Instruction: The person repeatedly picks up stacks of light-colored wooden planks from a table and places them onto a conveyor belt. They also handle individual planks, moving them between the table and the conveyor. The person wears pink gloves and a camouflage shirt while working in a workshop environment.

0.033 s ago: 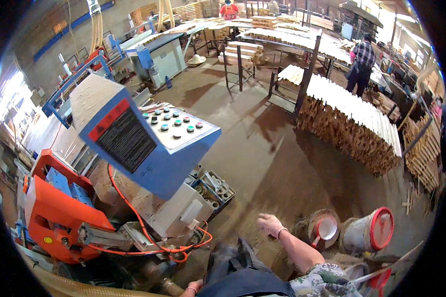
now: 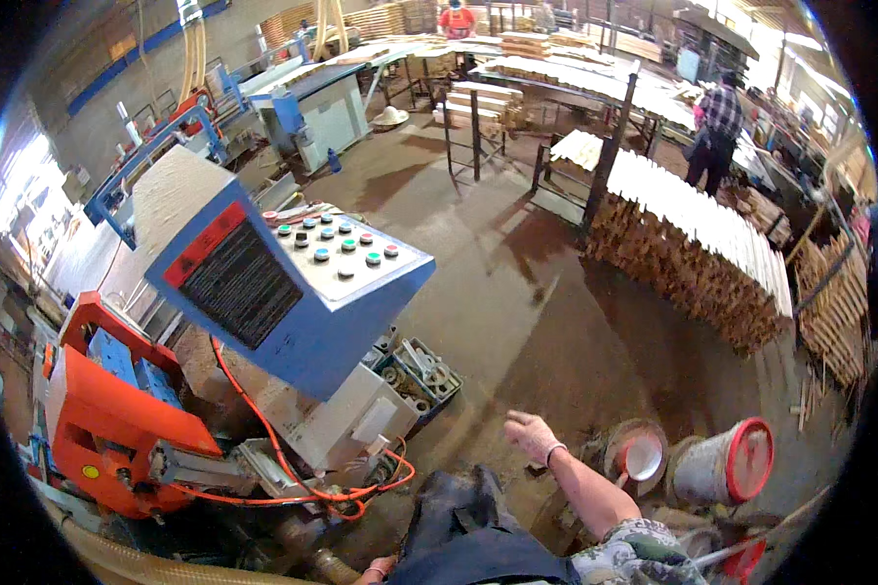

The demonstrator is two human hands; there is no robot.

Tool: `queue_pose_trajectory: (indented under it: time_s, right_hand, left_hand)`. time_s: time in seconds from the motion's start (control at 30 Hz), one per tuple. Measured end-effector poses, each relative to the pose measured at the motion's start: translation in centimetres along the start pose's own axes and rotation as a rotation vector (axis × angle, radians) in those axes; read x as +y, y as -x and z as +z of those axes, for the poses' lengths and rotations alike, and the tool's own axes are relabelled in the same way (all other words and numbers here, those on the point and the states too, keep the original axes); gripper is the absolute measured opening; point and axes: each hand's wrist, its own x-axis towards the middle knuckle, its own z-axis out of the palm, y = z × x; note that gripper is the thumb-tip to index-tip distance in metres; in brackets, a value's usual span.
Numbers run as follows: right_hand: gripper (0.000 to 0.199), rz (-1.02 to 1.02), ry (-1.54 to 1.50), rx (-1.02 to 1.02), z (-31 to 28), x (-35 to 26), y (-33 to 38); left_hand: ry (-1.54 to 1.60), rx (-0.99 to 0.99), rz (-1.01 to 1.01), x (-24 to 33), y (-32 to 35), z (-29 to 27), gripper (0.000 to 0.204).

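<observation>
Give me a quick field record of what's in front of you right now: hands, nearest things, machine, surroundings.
right hand: right hand empty, fingers loosely spread, held out over the concrete floor, touching nothing
left hand: left hand barely in view at the lower edge; state unclear
nearest to right hand: tilted pail with red rim and a round open tin on the floor
machine: blue control box with push buttons above an orange machine body; orange cable looping below
surroundings: stack of wooden slats; a person in a checked shirt beyond it
</observation>
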Motion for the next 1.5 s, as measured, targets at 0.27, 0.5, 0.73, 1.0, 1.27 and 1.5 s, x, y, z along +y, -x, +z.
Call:
queue_pose_trajectory:
  time_s: [0.27, 0.5, 0.73, 1.0, 1.27, 1.5]
  right_hand:
    - [0.054, -0.452, -0.069, -0.126, -5.9, -22.6, -21.4]
    - [0.058, -0.533, 0.244, -0.418, -2.8, -39.8, -30.7]
    - [0.069, -1.330, 0.841, -0.800, 13.1, -56.2, -34.0]
    - [0.073, -1.620, 0.845, -1.129, 27.5, -58.8, -32.0]
    - [0.075, -1.724, 0.725, -1.308, 28.1, -60.0, -35.7]
    - [0.076, -1.739, 0.783, -1.465, 29.1, -62.3, -37.4]
  left_hand:
    - [0.001, 0.016, 0.296, 21.8, 0.7, 3.6, 0.052]
    - [-0.435, 0.202, 0.734, 38.4, 1.0, 6.6, 0.060]
    - [0.775, 0.088, 0.230, 48.6, 10.4, 11.0, 0.040]
    - [0.993, 0.139, -0.008, 60.0, 16.6, 18.4, 0.044]
    - [1.081, 0.137, 0.004, 68.0, 15.7, 18.1, 0.036]
    - [1.064, 0.180, 0.073, 72.2, 13.1, 12.6, 0.033]
